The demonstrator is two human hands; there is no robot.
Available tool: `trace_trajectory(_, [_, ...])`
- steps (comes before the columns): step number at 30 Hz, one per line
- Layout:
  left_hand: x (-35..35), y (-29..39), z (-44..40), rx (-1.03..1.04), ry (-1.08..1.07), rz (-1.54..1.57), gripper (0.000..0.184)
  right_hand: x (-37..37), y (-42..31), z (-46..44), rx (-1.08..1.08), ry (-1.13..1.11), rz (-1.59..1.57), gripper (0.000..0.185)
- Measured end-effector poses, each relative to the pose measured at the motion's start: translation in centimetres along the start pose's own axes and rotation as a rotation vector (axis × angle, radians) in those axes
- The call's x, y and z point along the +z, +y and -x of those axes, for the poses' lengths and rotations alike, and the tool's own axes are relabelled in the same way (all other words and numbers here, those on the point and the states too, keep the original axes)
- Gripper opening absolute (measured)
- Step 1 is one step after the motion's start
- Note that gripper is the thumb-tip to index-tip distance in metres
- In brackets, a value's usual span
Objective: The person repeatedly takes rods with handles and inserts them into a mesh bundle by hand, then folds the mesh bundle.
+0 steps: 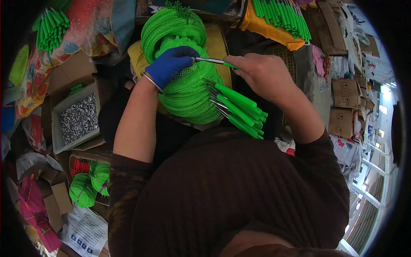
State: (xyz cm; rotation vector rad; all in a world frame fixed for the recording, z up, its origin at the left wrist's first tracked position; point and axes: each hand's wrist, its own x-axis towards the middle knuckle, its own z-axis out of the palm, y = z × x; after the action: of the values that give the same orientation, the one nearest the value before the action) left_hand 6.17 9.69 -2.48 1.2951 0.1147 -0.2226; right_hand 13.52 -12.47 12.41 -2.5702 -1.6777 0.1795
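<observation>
My left hand (171, 66), in a blue glove, has its fingers closed round the metal tip of a green-handled rod (212, 61). Its fingers partly hide that tip. My right hand (263, 75), bare, grips the same rod by its green handle, so the rod spans the two hands almost level. Below them a big bundle of bright green netting (188, 103) rests on my lap, over yellow cloth (136, 58). Several more green-handled rods (242, 111) lie against the bundle's right side, metal ends towards the netting.
Left stands a grey bin (58, 128) of small metal pieces (80, 119). Below it, a carton holds rolled green nets (83, 190). More green-handled rods lie at the upper left (52, 28) and on orange cloth (252, 23) at the upper right. Cardboard boxes (342, 122) are stacked right.
</observation>
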Motion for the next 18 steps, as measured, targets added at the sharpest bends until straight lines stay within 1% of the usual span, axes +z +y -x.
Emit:
trace_trajectory(1, [0.0, -0.2, 0.0, 0.015, -0.008, -0.049, 0.021, -0.6, -0.6, -0.2, -0.024, -0.064, 0.146, 0.026])
trace_trajectory(2, [0.1, -0.2, -0.1, 0.031, -0.019, -0.099, 0.022, -1.2, -1.1, -0.5, -0.021, -0.063, 0.148, 0.026])
trace_trajectory(3, [0.4, -0.4, 0.0, 0.033, -0.026, -0.101, 0.022, -1.9, -1.7, -0.7, -0.081, -0.080, 0.196, 0.023])
trace_trajectory(4, [0.8, -0.5, 0.2, 0.078, -0.030, -0.107, 0.024, -2.1, -2.1, -0.9, -0.139, -0.096, 0.246, 0.021])
trace_trajectory(5, [1.2, -0.7, 0.1, 0.124, -0.036, -0.113, 0.026, -2.1, -2.7, -1.1, -0.128, -0.090, 0.251, 0.021])
trace_trajectory(6, [1.0, -1.7, -0.3, 0.223, -0.037, -0.208, 0.032, -2.1, -3.2, -1.3, -0.154, -0.119, 0.236, 0.017])
trace_trajectory(7, [1.5, -1.9, -0.5, 0.230, -0.052, -0.214, 0.032, -2.0, -3.7, -1.7, -0.178, -0.147, 0.222, 0.013])
trace_trajectory(8, [2.2, -2.0, -0.4, 0.226, -0.015, -0.256, 0.034, -1.7, -3.7, -2.2, -0.191, -0.211, 0.183, 0.009])
trace_trajectory(9, [2.9, -2.2, -0.1, 0.221, 0.020, -0.299, 0.036, -1.4, -3.7, -2.7, -0.173, -0.203, 0.188, 0.009])
trace_trajectory(10, [3.7, -2.4, 0.2, 0.249, 0.053, -0.451, 0.041, -1.1, -3.7, -3.3, -0.205, -0.332, 0.191, 0.012])
trace_trajectory(11, [3.7, -2.3, 0.1, 0.263, 0.047, -0.457, 0.041, -0.9, -3.6, -3.9, -0.242, -0.461, 0.196, 0.016])
trace_trajectory(13, [4.0, -2.2, 0.3, 0.277, 0.131, -0.628, 0.044, 0.0, -3.3, -3.9, -0.214, -0.417, 0.182, 0.014])
trace_trajectory(17, [3.7, -2.9, -0.2, 0.272, 0.191, -0.696, 0.046, 1.4, -3.4, -3.1, -0.197, -0.291, 0.117, 0.013])
trace_trajectory(18, [3.6, -3.2, -0.3, 0.214, 0.186, -0.788, 0.046, 1.6, -3.7, -3.1, -0.155, -0.371, 0.137, 0.012])
